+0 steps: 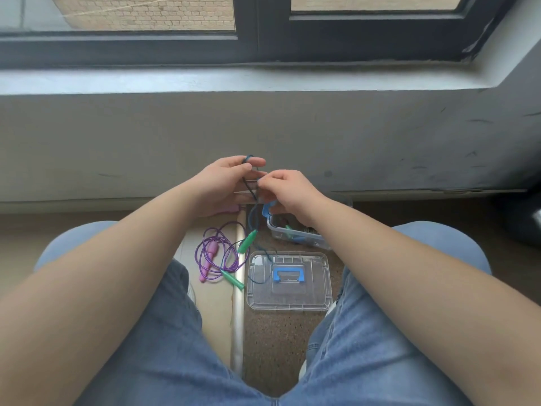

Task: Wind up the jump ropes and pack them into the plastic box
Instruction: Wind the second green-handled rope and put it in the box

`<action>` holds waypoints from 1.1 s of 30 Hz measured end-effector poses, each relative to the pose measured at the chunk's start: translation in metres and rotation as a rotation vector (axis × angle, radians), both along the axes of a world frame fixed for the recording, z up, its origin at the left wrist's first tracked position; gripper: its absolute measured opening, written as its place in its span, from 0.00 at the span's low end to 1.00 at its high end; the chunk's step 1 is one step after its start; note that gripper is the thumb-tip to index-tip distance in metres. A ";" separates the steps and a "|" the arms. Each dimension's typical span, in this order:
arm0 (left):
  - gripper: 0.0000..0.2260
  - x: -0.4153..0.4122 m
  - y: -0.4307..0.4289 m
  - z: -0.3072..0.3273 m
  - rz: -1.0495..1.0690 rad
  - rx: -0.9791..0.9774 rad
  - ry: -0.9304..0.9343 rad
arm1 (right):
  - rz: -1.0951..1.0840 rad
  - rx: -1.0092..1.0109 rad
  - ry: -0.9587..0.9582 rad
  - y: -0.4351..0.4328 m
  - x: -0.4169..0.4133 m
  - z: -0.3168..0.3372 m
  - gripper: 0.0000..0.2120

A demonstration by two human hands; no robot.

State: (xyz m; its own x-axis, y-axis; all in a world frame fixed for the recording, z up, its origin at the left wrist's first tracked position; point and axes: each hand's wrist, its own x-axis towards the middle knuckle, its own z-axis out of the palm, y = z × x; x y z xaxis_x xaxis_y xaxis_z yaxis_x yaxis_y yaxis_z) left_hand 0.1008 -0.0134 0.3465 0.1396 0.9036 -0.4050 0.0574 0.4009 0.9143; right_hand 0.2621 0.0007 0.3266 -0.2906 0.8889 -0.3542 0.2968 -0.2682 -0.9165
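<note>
The dark rope [250, 221] is partly wound: loops are held in the grip of the left hand [225, 186], a strand is pinched by the right hand [288, 190]. The purple rope [210, 253] lies unwound on the floor; little can be made out inside the open box [295, 237]

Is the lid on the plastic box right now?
No, the clear lid lies flat on the floor, nearer the person than the open plastic box.

Dark blue rope [248, 187] looped over the left fingers [234, 164]; green handles [247, 241] below. Purple rope [196, 253], pink handles [211, 253]. Clear lid [328, 276], blue handle [288, 270].
</note>
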 end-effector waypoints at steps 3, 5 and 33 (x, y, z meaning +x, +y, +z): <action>0.12 0.000 0.003 -0.001 0.065 0.034 0.026 | -0.043 -0.132 0.193 0.003 0.000 0.006 0.06; 0.13 -0.002 0.004 -0.002 0.116 0.081 0.119 | -0.041 -0.186 0.321 0.004 0.004 0.013 0.06; 0.11 0.012 -0.004 0.000 0.167 0.005 0.022 | -0.143 -0.227 0.503 0.014 -0.003 0.013 0.23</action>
